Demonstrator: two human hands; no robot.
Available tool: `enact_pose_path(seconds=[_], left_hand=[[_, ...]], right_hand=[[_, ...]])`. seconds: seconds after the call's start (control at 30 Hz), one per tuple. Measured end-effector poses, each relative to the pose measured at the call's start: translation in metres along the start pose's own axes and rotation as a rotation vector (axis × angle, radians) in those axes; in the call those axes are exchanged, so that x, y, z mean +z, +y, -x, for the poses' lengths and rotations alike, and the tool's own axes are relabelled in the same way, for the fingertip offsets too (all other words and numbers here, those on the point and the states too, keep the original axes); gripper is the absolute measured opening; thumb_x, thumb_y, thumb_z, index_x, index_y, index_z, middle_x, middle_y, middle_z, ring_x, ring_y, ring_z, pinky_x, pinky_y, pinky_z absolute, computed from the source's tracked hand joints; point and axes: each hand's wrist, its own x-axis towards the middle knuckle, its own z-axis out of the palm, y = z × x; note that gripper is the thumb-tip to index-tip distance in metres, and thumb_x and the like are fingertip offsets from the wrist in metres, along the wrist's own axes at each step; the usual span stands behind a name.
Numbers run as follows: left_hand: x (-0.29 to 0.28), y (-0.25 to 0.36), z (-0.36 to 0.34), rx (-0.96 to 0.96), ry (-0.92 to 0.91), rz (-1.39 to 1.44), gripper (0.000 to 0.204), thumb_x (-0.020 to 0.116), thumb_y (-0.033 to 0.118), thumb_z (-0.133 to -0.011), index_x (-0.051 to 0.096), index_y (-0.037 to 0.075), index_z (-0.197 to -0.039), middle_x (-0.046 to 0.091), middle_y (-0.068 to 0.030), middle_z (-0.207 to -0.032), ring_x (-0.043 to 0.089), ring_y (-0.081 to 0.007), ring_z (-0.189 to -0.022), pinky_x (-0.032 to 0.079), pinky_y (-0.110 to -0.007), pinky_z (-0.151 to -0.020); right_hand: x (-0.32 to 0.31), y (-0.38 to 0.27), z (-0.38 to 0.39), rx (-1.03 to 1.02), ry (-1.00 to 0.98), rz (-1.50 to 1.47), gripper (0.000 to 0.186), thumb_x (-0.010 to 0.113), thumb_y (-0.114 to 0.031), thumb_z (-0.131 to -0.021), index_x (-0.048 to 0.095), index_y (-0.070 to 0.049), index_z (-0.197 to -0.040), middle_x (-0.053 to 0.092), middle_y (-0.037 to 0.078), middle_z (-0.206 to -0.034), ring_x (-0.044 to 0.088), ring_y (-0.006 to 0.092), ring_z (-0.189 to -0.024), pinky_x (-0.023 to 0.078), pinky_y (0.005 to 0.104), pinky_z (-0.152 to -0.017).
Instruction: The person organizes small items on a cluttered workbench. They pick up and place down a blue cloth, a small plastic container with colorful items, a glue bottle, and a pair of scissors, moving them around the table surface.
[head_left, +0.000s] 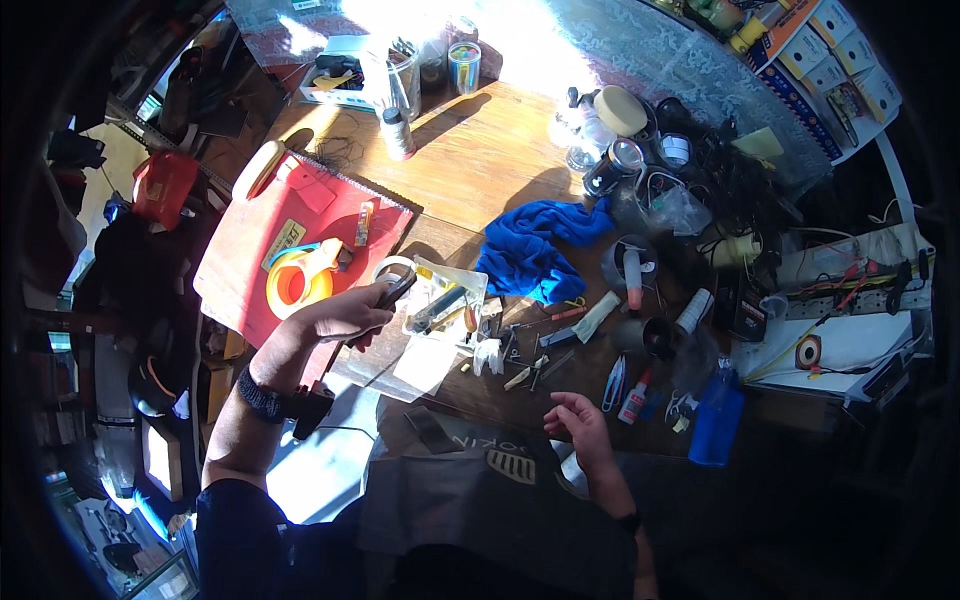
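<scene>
My left hand [347, 318] is closed around a dark, elongated hand tool [400, 286], its exact kind unclear. The hand hovers just left of an open clear plastic tray [468, 286] with small tools in it. Close behind the tool is a pale ring [392, 264], perhaps a tape roll. A yellow tape dispenser [325, 262] lies on a large red folder [235, 262] to the left. My right hand [583, 428] is at the table's near edge, fingers loosely bent and apart, with nothing seen in it. Loose small metal parts and a white crumpled piece [488, 356] lie between the hands.
A crumpled blue cloth [540, 245] lies mid-table. Right of it are a red-capped tube [634, 398], tweezers [614, 384], a blue bottle [714, 420] and tangled cables. Farther back stand a small upright bottle [397, 135] and a can of pens [464, 70].
</scene>
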Motion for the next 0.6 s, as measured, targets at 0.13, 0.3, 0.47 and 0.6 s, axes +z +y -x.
enact_pose_path(seconds=[0.13,0.3,0.47,0.6], left_hand=[[-0.007,0.001,-0.017,0.214,0.159,-0.674,0.020,0.049,0.018,-0.091,0.047,0.000,-0.099,0.059,-0.0173,-0.080,0.060,-0.0317,-0.070,0.046,-0.040,-0.063],[0.005,0.017,-0.041,0.240,0.118,-0.810,0.015,0.050,0.010,-0.085,0.054,-0.003,-0.090,0.061,-0.0236,-0.083,0.061,-0.0389,-0.078,0.047,-0.043,-0.069],[0.025,0.038,-0.052,0.198,0.183,-1.149,0.013,0.052,0.004,-0.077,0.063,-0.002,-0.081,0.064,-0.0188,-0.081,0.063,-0.0351,-0.079,0.050,-0.042,-0.067],[0.032,0.045,-0.051,0.139,0.263,-1.177,0.011,0.053,0.005,-0.078,0.061,0.000,-0.083,0.064,-0.0170,-0.080,0.064,-0.0338,-0.076,0.050,-0.043,-0.064]], right_hand=[[-0.003,0.013,0.004,0.013,0.012,0.019,0.025,0.050,-0.010,-0.092,0.053,-0.002,-0.115,0.063,0.007,-0.088,0.060,0.0112,-0.074,0.048,0.0234,-0.067],[-0.005,0.019,0.006,0.006,0.002,0.009,0.024,0.049,-0.010,-0.093,0.053,-0.002,-0.114,0.062,0.007,-0.088,0.059,0.0112,-0.074,0.048,0.0235,-0.068],[-0.009,0.023,0.008,-0.009,0.035,-0.008,0.023,0.049,-0.010,-0.092,0.054,-0.001,-0.113,0.062,0.007,-0.087,0.059,0.0112,-0.073,0.049,0.0240,-0.067],[-0.010,0.025,0.009,0.003,0.036,-0.020,0.023,0.050,-0.011,-0.092,0.054,-0.002,-0.114,0.062,0.006,-0.087,0.059,0.0108,-0.074,0.048,0.0233,-0.068]])
